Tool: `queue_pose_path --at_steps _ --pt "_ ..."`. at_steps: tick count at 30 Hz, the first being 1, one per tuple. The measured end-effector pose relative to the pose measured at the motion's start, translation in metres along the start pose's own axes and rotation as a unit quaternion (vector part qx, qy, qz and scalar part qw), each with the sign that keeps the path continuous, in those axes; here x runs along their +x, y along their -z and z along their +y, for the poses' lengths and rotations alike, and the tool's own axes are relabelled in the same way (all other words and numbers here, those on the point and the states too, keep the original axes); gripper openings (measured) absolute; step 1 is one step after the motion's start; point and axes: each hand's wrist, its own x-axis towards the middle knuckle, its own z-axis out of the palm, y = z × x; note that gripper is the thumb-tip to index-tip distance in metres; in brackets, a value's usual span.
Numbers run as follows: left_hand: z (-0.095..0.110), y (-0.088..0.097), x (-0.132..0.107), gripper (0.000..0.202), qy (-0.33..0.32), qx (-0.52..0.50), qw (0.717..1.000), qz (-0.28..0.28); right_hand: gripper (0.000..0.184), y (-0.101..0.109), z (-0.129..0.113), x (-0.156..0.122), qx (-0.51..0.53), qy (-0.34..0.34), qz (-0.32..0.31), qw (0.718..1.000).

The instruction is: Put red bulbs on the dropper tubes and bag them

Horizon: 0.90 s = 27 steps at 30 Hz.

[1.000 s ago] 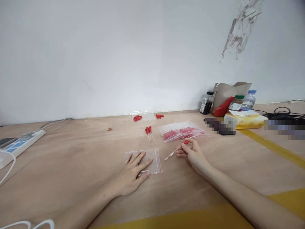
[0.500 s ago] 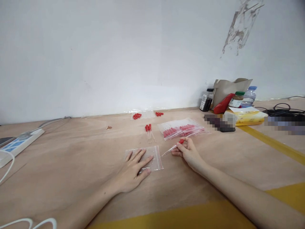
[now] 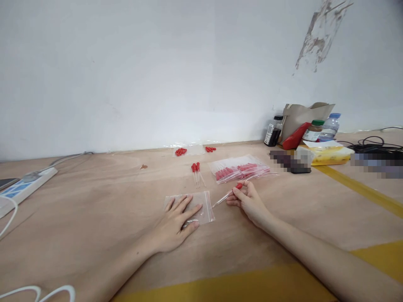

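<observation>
My left hand lies with fingers spread on a clear zip bag, pressing it to the wooden table. Between thumb and fingers of my right hand is a glass dropper with a red rubber bulb. Its thin tip points left and meets the zip edge of the bag; whether it is inside the opening I cannot tell. Behind the bag, several red-bulbed droppers lie side by side. Farther right are filled zip bags of more red-bulbed droppers.
Loose red bulbs lie on clear plastic near the wall. At back right stand a dark bottle, a beige bag, a green-lidded jar, a water bottle and a yellow tissue pack. A power strip sits at left.
The dropper's tip has shifted slightly left and down to the bag's zip edge. My left hand stays on the bag.
</observation>
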Motion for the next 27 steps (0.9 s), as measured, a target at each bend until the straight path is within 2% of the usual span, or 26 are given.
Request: queue_pose_path --at_steps 6,11,14,16,19,24,27 --pt "0.003 0.001 0.001 0.046 -0.003 0.006 1.0 -0.003 0.042 0.001 0.001 0.0 0.014 0.0 -0.001 1.0" --pt "0.008 -0.003 0.006 0.048 -0.004 0.006 1.0 0.002 0.04 0.0 0.0 -0.003 0.006 -0.026 -0.048 0.998" --pt "0.011 -0.004 0.009 0.053 -0.003 -0.005 1.0 0.007 0.034 0.005 -0.003 -0.003 -0.079 -0.03 -0.123 0.989" --pt "0.014 -0.005 0.011 0.054 -0.01 -0.01 1.0 0.011 0.027 0.009 -0.005 -0.002 -0.175 -0.005 -0.176 0.969" --pt "0.018 -0.005 0.013 0.053 -0.019 -0.012 1.0 0.014 0.019 0.013 -0.007 -0.001 -0.268 0.036 -0.208 0.94" --pt "0.022 -0.009 0.017 0.053 -0.015 -0.014 1.0 0.019 0.022 0.008 -0.004 -0.003 -0.238 0.044 -0.207 0.948" --pt "0.027 -0.014 0.021 0.054 -0.014 -0.026 0.999 0.027 0.03 0.005 -0.005 -0.006 -0.182 -0.018 -0.23 0.956"
